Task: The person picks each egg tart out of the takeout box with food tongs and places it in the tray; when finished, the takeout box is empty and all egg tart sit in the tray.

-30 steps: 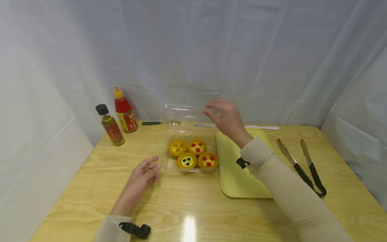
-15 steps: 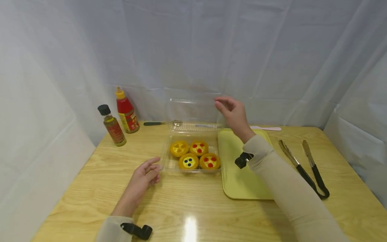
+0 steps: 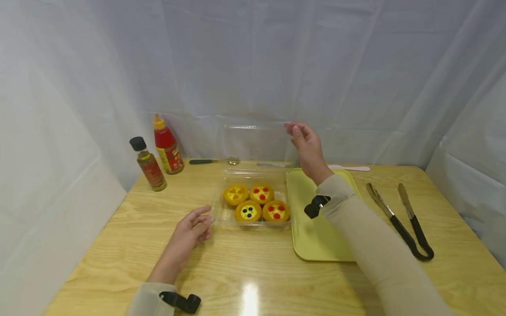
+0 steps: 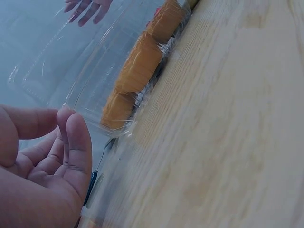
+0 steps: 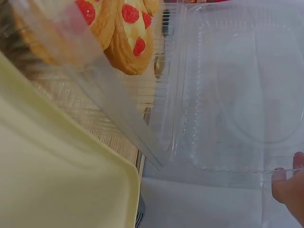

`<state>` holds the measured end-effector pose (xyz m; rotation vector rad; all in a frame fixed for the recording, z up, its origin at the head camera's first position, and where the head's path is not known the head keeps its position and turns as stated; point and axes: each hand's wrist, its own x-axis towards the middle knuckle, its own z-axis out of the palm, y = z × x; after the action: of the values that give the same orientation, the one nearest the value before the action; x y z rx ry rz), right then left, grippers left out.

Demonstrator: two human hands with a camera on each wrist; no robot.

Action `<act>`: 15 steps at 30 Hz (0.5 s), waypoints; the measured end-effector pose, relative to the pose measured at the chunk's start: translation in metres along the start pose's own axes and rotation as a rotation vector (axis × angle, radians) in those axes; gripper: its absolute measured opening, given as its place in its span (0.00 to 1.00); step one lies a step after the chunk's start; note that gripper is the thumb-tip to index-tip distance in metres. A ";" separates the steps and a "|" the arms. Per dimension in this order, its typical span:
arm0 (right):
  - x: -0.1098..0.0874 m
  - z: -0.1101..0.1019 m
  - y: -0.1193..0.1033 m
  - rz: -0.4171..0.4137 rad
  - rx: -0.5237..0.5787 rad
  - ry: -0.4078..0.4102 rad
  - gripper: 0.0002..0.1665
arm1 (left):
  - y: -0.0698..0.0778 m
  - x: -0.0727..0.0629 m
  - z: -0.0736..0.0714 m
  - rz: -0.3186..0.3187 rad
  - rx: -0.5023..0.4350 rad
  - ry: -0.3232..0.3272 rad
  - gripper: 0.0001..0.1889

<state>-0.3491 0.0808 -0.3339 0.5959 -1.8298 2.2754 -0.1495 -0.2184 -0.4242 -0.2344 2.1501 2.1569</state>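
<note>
A clear plastic clamshell container (image 3: 227,215) stands on the table, its clear lid (image 3: 257,142) raised at the back. Several small tarts lie inside: one with orange pieces (image 3: 236,194), one with blue dots (image 3: 248,211), and two with red dots, a back one (image 3: 262,193) and a front one (image 3: 276,211). My right hand (image 3: 309,151) pinches the lid's right edge between thumb and fingers, as the right wrist view shows. At the container's front left corner, my left hand (image 3: 189,232) pinches the rim with thumb and index finger.
A yellow tray (image 3: 320,237) lies right of the container, partly under my right forearm. Black-handled tongs (image 3: 411,232) lie farther right. A sauce bottle (image 3: 168,149) and a black-capped bottle (image 3: 149,166) stand back left. A dark-handled utensil (image 3: 201,161) and a pink-handled one (image 3: 353,168) lie behind.
My right hand has moved up, back and slightly right, and the lid has swung farther up with it. The left hand has stayed at the container's corner.
</note>
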 end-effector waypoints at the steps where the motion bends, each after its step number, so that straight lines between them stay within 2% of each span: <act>1: 0.000 0.000 0.000 0.007 0.004 -0.004 0.21 | 0.000 0.000 0.000 0.002 0.002 -0.002 0.25; 15: 0.002 -0.007 0.018 0.110 -0.005 -0.064 0.30 | 0.000 -0.003 0.000 -0.001 -0.006 -0.002 0.25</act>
<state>-0.3584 0.0834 -0.3504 0.5871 -1.9430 2.3462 -0.1469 -0.2178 -0.4234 -0.2329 2.1418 2.1629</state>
